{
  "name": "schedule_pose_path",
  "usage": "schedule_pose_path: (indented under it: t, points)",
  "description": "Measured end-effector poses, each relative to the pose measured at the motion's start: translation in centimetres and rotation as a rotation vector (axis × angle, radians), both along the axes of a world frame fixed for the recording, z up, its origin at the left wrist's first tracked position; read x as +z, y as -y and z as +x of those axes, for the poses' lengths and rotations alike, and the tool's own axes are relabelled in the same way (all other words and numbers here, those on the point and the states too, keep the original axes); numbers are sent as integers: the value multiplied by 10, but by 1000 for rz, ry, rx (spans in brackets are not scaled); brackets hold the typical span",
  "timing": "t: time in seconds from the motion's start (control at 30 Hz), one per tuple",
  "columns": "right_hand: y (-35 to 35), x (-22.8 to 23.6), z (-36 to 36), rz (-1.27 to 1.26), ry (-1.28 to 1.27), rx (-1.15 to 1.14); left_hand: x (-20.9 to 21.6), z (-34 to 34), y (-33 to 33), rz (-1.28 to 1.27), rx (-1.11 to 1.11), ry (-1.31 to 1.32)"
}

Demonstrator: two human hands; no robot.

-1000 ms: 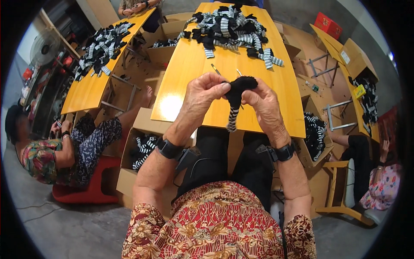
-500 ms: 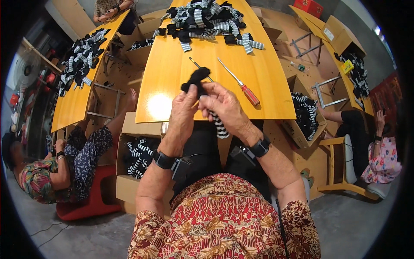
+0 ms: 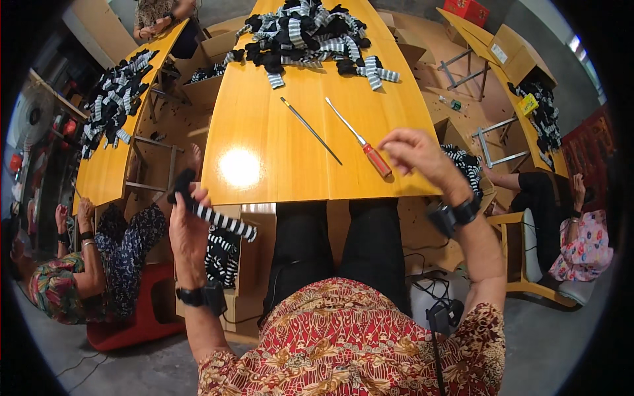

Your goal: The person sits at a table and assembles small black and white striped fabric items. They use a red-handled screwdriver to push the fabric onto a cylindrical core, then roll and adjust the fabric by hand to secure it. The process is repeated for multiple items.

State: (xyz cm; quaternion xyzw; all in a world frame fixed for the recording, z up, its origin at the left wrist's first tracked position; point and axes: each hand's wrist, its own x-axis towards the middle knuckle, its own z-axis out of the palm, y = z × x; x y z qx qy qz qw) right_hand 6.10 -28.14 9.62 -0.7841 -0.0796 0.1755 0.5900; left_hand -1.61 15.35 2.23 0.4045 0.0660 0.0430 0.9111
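Left grip [image 3: 188, 234] pinching striped knit sock [image 3: 226, 222] | black end [image 3: 183, 183] perhaps bunched | right grip [image 3: 419, 156] spread

Smooth grey floor [image 3: 142, 366] spreads along the near side of the room, giving way to flat brown floor covering [image 3: 432, 86] farther in. A long, glossy yellow wooden table [image 3: 264, 158] stands before me, a white glare of light [image 3: 240, 167] shining off it. Metal-legged yellow tables flank it, one on the left [image 3: 102, 181], one on the right [image 3: 477, 41]. A red plastic chair [image 3: 142, 317] and a pale-cushioned wooden chair [image 3: 518, 290] stand to either side. A round, pale fan [image 3: 32, 119] faces in from the left; on the right rises a plain grey wall [image 3: 584, 79].
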Motion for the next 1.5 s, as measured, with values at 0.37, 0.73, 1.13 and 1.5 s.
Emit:
schedule_pose_path:
  t: [0.37,0.73,1.13,1.5]
  points:
    - [47,-60,158,-388,430,-240,-139,-50,-71,874,149,-526]
    - [30,-101,211,-304,406,-399,-92,-36,-34,701,132,-442]
    - [-24,-10,82,179,565,-105,-30,-22,54,862,201,-89]
    - [-94,-88,-90,374,114,-150,-36,-15,161,202,-471,-181]
